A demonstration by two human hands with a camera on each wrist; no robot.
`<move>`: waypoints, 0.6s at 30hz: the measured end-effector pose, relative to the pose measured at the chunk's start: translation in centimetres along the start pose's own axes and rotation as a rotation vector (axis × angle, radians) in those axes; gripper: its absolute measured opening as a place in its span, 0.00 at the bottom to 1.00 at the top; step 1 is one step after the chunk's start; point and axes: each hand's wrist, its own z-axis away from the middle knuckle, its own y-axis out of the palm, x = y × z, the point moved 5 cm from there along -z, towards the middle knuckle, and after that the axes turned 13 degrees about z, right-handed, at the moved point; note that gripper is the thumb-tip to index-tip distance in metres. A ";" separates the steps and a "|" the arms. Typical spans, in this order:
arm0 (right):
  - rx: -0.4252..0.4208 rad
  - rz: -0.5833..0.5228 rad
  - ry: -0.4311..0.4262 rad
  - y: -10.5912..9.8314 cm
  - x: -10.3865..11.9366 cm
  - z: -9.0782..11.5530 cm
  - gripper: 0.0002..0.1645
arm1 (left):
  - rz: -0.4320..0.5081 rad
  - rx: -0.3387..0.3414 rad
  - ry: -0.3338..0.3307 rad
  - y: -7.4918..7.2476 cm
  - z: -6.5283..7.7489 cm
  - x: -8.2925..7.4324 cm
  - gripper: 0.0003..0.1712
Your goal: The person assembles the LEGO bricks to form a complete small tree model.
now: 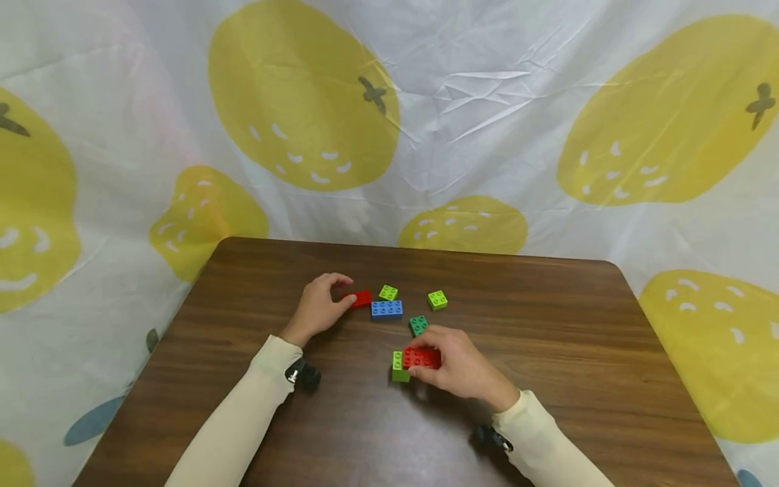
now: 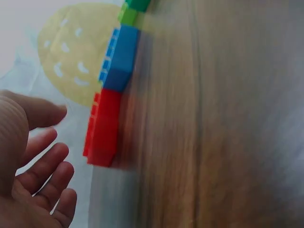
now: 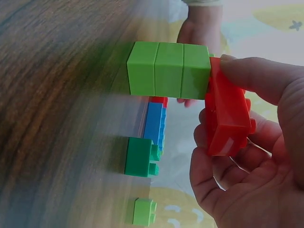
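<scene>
My right hand (image 1: 459, 362) pinches a red brick (image 3: 229, 111) between thumb and fingers. That brick sits against the top of a stack of three light green bricks (image 3: 168, 70), jutting out to one side. Near the back left of the table, my left hand (image 1: 322, 303) is spread beside another red brick (image 2: 104, 128). In the left wrist view there is a gap between its fingers and that brick, and nothing lies in its grasp.
A blue brick (image 1: 387, 310) lies right of the far red brick. Behind it is a small light green brick (image 1: 388, 292), with a second light green brick (image 1: 437, 299) farther right. A dark green brick (image 1: 418, 325) lies just beyond my right hand. Patterned cloth (image 1: 475, 135) hangs behind the table (image 1: 548, 304).
</scene>
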 end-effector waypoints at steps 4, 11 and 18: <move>0.007 -0.019 0.019 0.2 0.0 0.1 0.17 | -0.012 0.073 -0.025 0.4 -0.9 0.8 0.26; -0.004 -0.004 0.009 0.2 0.1 0.2 0.17 | -0.012 0.177 -0.065 1.2 -1.2 1.6 0.29; -0.012 0.006 0.002 0.3 0.2 -0.1 0.16 | -0.067 0.199 -0.031 1.0 -1.1 1.5 0.25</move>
